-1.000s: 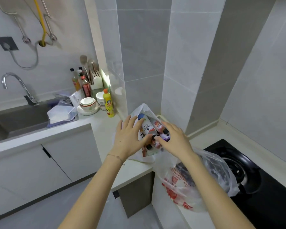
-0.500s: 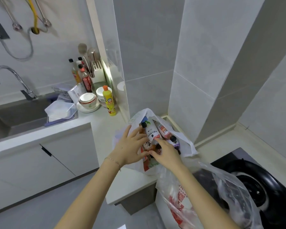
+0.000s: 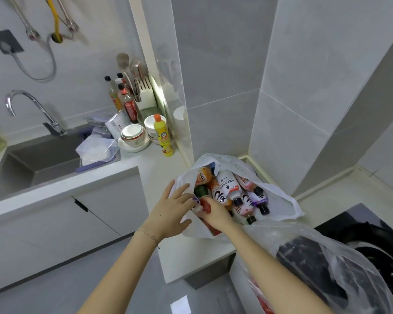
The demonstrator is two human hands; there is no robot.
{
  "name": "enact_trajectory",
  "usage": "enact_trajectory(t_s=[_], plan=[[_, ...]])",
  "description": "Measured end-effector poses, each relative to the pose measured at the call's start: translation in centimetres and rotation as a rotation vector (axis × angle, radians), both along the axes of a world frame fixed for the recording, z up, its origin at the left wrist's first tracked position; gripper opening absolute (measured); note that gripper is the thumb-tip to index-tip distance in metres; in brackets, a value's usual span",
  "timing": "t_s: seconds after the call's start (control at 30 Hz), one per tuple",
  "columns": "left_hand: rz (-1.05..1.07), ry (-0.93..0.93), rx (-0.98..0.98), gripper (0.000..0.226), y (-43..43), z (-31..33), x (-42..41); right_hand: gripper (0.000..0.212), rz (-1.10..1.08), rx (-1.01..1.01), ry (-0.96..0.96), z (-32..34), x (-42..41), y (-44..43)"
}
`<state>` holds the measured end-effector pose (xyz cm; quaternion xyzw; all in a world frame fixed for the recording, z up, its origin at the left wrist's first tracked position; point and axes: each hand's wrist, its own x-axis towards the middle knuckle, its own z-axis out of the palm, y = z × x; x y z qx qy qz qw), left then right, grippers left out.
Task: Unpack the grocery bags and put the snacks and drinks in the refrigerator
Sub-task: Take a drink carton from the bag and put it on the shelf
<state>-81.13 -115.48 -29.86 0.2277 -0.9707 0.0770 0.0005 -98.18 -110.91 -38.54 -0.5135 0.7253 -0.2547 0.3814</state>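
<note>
Lying on the counter point(image 3: 191, 252), the bag point(image 3: 279, 196) holds bottles point(image 3: 227, 184). Left hand point(image 3: 168, 216), fingers spread, touches its rim; right hand point(image 3: 217, 214) reaches inside, grip hidden.

We find print on several things, yet none of it reads clearly. In the white grocery bag point(image 3: 281, 200), the white drink bottle point(image 3: 227, 184) carries rows of dark Chinese characters and a small red tag, too small to make out. The orange bottle point(image 3: 219, 196) touching it bears large black brush strokes. The yellow squeeze bottle point(image 3: 162, 138) on the counter has a red label with pale characters, and the clear plastic bag point(image 3: 262, 300) shows blurred red printing.
</note>
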Motion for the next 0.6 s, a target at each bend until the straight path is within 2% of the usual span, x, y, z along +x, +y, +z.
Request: enact_trajectory(t_s=[0.1,0.23,0.27,0.37,0.4,0.6], plan=[[0.033,0.044,-0.005,0.045,-0.3,-0.3,1.0,0.035,-0.018,0.036,-0.023,-2.1,0.3,-1.6],[0.11,0.059,0.004,0.045,-0.8,-0.7,1.8,0.024,-0.057,0.07,-0.072,-1.8,1.1,-2.6],[0.124,0.059,0.011,0.045,-0.9,-0.8,1.8,0.028,-0.053,0.078,-0.095,-1.7,1.3,-2.7],[0.163,0.066,0.047,0.047,-1.1,-1.2,1.9,0.06,-0.058,0.038,-0.13,-1.7,2.0,-2.9],[0.16,0.059,0.047,0.048,-1.2,-1.3,1.9,0.061,-0.063,0.018,-0.131,-1.7,2.1,-3.0],[0.106,0.047,0.022,0.046,-1.7,-2.5,1.6,0.03,-0.08,0.063,-0.164,-2.1,2.1,-3.5]])
